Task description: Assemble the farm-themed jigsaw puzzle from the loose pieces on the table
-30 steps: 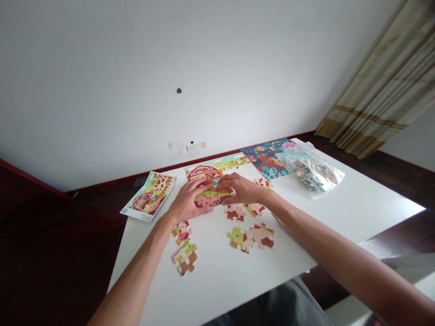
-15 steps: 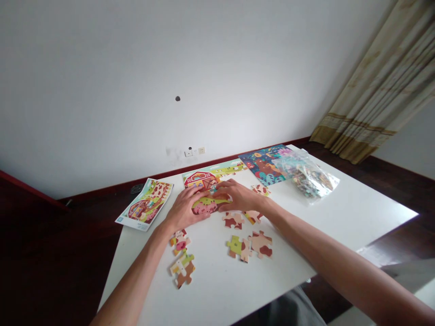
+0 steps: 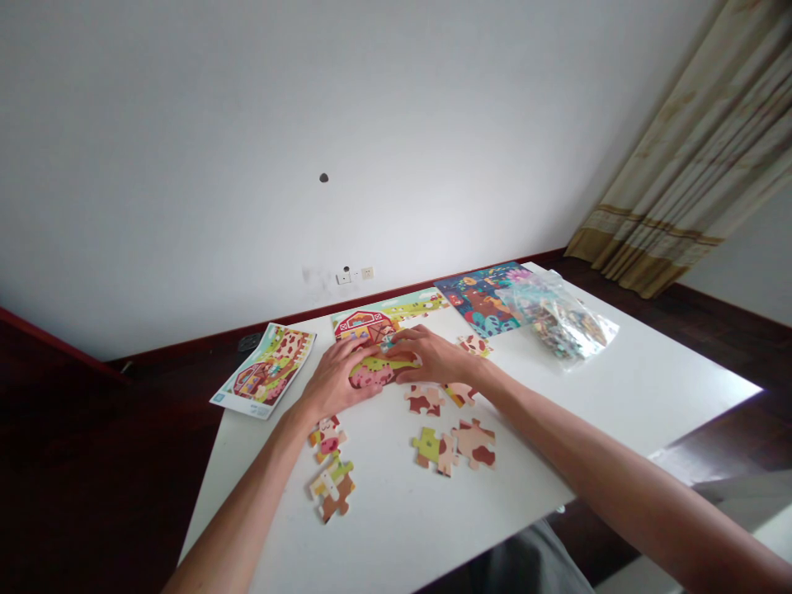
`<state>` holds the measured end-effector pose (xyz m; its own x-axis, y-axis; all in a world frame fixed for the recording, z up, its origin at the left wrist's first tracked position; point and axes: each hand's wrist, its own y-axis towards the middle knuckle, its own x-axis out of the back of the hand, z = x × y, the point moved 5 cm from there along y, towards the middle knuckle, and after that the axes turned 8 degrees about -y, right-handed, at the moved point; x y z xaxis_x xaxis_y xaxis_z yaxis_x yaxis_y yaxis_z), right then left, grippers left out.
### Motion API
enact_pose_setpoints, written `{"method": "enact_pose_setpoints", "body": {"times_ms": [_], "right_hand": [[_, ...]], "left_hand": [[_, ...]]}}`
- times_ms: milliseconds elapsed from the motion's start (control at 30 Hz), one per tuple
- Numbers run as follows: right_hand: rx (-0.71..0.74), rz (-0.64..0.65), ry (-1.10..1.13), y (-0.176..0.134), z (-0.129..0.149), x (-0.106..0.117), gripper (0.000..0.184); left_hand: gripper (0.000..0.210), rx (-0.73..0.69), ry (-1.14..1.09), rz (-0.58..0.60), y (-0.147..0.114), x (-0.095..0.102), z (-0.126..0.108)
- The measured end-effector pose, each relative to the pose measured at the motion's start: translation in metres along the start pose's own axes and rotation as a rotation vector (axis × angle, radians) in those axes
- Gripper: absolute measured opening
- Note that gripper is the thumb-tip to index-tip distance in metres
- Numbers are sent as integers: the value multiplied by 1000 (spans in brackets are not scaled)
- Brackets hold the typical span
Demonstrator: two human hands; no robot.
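A partly joined farm jigsaw puzzle (image 3: 374,373) lies on the white table, its green and pink pig section showing between my hands. My left hand (image 3: 337,378) grips this section from the left, fingers curved over its far edge and thumb along the near side. From the right, my right hand (image 3: 431,356) presses on the same section with bent fingers; its fingertips are partly hidden. Loose cow-patterned puzzle pieces lie nearby: a brown-patched piece (image 3: 424,400) below my right hand, a cow-face piece (image 3: 329,439) below my left wrist, and a larger patched piece (image 3: 475,444) closer to me.
The joined barn part (image 3: 365,323) extends behind my hands. At the left edge rests a printed reference picture (image 3: 266,371). A dark blue picture sheet (image 3: 479,301) and a clear bag of puzzle pieces (image 3: 572,330) occupy the back right of the white table (image 3: 384,528).
Both hands stay around the pig section, with only a very slight shift of the fingers. The loose pieces have not moved.
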<state>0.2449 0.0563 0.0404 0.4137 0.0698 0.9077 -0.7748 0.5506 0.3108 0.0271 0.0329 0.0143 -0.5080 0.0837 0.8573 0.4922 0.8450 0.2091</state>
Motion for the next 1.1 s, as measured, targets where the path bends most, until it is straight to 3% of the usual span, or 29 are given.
{"method": "enact_pose_setpoints", "body": {"times_ms": [1100], "right_hand": [[-21,-9,-42,2,1,-3,47]], "left_hand": [[68,20,15,-3,2,0,0]]}}
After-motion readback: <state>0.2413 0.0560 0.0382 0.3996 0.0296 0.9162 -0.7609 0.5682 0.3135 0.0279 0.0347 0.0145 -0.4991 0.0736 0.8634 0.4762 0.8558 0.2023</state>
